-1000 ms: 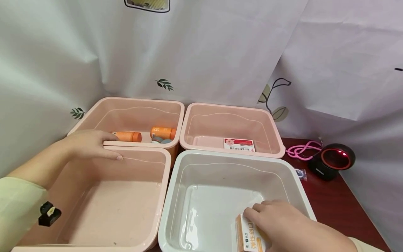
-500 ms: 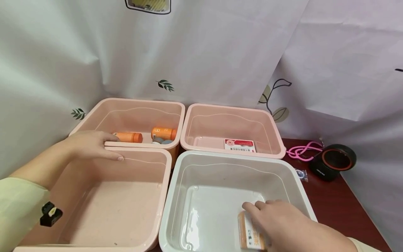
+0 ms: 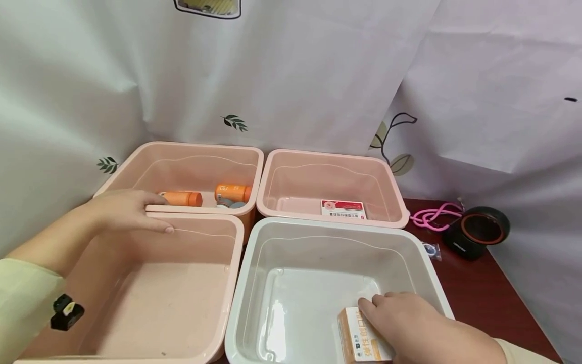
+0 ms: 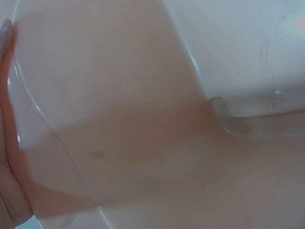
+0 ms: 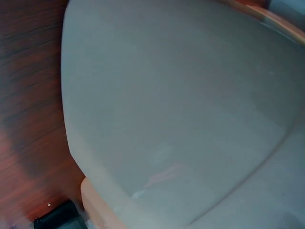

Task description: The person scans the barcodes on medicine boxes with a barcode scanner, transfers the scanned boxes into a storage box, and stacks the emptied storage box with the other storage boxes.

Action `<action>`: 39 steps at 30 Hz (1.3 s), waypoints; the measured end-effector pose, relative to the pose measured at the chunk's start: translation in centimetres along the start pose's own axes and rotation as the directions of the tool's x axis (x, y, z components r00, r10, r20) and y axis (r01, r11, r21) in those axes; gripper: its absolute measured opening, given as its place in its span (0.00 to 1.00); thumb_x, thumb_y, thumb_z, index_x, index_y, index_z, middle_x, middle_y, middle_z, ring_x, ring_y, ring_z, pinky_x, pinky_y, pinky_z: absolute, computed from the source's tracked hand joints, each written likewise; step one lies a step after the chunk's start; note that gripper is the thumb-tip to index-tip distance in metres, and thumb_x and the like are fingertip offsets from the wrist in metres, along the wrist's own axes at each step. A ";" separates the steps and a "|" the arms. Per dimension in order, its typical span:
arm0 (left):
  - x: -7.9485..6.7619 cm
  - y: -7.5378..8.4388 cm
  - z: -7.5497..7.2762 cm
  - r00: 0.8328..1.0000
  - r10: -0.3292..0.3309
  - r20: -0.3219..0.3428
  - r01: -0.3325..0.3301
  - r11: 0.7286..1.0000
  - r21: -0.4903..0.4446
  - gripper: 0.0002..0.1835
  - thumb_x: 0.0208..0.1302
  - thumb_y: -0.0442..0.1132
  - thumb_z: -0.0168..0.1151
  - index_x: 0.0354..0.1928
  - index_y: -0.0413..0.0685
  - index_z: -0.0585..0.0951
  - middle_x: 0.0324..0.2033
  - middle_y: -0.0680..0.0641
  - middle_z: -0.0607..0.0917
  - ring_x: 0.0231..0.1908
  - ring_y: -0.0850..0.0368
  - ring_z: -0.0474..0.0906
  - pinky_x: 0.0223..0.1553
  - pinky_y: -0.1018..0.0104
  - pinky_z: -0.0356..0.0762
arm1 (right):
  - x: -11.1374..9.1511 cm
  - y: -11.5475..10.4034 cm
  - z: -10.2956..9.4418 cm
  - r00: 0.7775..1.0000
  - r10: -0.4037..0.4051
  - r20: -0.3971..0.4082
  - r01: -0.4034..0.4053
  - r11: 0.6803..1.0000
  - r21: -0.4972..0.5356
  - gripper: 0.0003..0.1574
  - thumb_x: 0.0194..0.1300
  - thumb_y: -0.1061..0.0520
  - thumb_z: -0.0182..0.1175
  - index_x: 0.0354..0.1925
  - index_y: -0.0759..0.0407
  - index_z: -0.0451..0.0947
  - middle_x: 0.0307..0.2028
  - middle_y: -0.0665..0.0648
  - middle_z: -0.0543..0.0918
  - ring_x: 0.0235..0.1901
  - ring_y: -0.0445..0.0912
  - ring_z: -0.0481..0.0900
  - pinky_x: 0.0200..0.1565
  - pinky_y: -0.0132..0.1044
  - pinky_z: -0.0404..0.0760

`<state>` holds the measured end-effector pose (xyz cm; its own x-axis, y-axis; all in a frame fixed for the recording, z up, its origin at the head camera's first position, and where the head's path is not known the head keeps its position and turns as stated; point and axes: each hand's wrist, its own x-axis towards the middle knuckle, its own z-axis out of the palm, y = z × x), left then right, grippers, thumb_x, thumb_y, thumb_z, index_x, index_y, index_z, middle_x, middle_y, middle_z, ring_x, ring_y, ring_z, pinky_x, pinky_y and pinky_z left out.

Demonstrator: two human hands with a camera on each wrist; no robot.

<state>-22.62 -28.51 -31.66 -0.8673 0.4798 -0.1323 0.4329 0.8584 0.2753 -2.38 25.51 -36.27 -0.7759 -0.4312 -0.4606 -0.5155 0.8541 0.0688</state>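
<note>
In the head view my left hand (image 3: 123, 210) holds the front left pink bin (image 3: 227, 283) by its back rim. The thumb lies inside its wall; the other fingers reach over towards the back left pink bin (image 3: 200, 149). That thumb (image 4: 5, 36) shows at the left edge of the left wrist view. My right hand (image 3: 409, 323) grips a white and orange box of adhesive bandages (image 3: 361, 336) inside the grey bin (image 3: 273, 225), its fingers partly hiding the box. Neither hand nor box shows in the right wrist view, only the bin's wall.
Orange bottles (image 3: 232, 192) with others partly hidden lie in the back left bin. A red and white medicine box (image 3: 343, 209) lies in the back right pink bin (image 3: 332, 154). To the right are a black scanner (image 3: 477, 232), a pink cord (image 3: 432, 217) and a small packet (image 3: 432, 250).
Half a second ago the bandage box sat lower and blurred under my right hand; now more of its printed face shows. My left hand keeps its place on the rim.
</note>
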 end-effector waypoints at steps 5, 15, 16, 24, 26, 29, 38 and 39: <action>-0.1 -0.4 0.0 1.000 0.009 -0.001 -0.009 1.000 0.014 0.37 0.57 0.67 0.77 0.60 0.49 0.87 0.49 0.51 0.87 0.48 0.51 0.83 0.50 0.44 0.78 | 0.2 -0.3 -0.6 0.999 -0.016 -0.041 0.014 0.999 -0.046 0.51 0.34 0.35 0.88 0.51 0.49 0.73 0.36 0.46 0.75 0.37 0.45 0.76 0.43 0.46 0.83; 0.4 -0.2 -0.3 1.000 0.027 -0.014 -0.026 0.998 0.049 0.34 0.58 0.67 0.75 0.57 0.52 0.88 0.48 0.52 0.87 0.47 0.53 0.82 0.51 0.44 0.77 | -1.2 0.0 -2.9 0.965 0.035 -0.261 -0.001 0.992 0.128 0.57 0.39 0.47 0.85 0.69 0.49 0.74 0.55 0.45 0.80 0.53 0.45 0.79 0.51 0.50 0.84; 0.4 -0.2 -0.3 0.999 0.030 -0.016 -0.029 0.998 0.051 0.34 0.58 0.68 0.76 0.56 0.52 0.88 0.48 0.53 0.87 0.46 0.54 0.82 0.51 0.44 0.77 | -1.5 0.0 -3.1 0.953 0.031 -0.302 0.013 0.990 0.143 0.57 0.39 0.47 0.84 0.69 0.48 0.74 0.56 0.45 0.80 0.52 0.44 0.79 0.50 0.50 0.84; 0.2 -0.2 -0.2 0.999 0.033 -0.005 -0.033 0.999 0.027 0.32 0.57 0.67 0.76 0.55 0.53 0.88 0.44 0.57 0.87 0.44 0.57 0.81 0.50 0.47 0.78 | -4.3 1.2 -5.2 0.811 0.042 -0.584 0.133 0.958 0.253 0.61 0.37 0.50 0.88 0.70 0.38 0.73 0.58 0.33 0.77 0.53 0.34 0.77 0.52 0.39 0.84; 0.1 -0.2 -0.1 1.000 0.029 -0.005 -0.029 0.999 0.024 0.31 0.57 0.67 0.76 0.55 0.54 0.88 0.44 0.57 0.87 0.43 0.57 0.80 0.49 0.47 0.77 | -4.9 2.1 -5.6 0.739 0.025 -0.673 0.200 0.946 0.255 0.63 0.34 0.54 0.88 0.70 0.40 0.73 0.58 0.33 0.77 0.52 0.32 0.77 0.52 0.32 0.82; 0.0 -0.3 -0.2 1.000 0.022 -0.010 -0.022 0.999 0.025 0.31 0.57 0.67 0.76 0.55 0.54 0.88 0.44 0.57 0.87 0.43 0.57 0.80 0.49 0.47 0.77 | -5.7 3.5 -5.9 0.663 0.039 -0.748 0.293 0.905 0.307 0.68 0.30 0.62 0.89 0.72 0.46 0.71 0.60 0.39 0.79 0.53 0.34 0.78 0.52 0.25 0.80; -0.1 -0.1 0.0 0.999 0.031 -0.021 -0.031 1.000 0.005 0.31 0.57 0.67 0.77 0.54 0.54 0.89 0.44 0.57 0.87 0.44 0.57 0.81 0.50 0.47 0.78 | -7.2 9.9 -0.6 0.525 0.381 -0.761 0.707 0.303 0.639 0.56 0.49 0.90 0.62 0.75 0.73 0.62 0.53 0.61 0.84 0.46 0.47 0.87 0.44 0.33 0.85; -0.1 0.0 0.0 0.999 0.031 -0.022 -0.031 1.000 0.004 0.32 0.57 0.67 0.77 0.54 0.54 0.89 0.45 0.57 0.87 0.44 0.57 0.81 0.51 0.46 0.78 | -7.0 10.6 0.3 0.504 0.425 -0.752 0.762 0.190 0.619 0.50 0.53 0.91 0.56 0.74 0.72 0.64 0.52 0.62 0.85 0.46 0.47 0.87 0.44 0.34 0.85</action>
<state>-22.52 -28.58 -31.61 -0.8588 0.5018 -0.1032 0.4600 0.8440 0.2758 -2.37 37.68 -32.57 -0.8836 -0.0733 0.4624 -0.4645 0.0139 -0.8855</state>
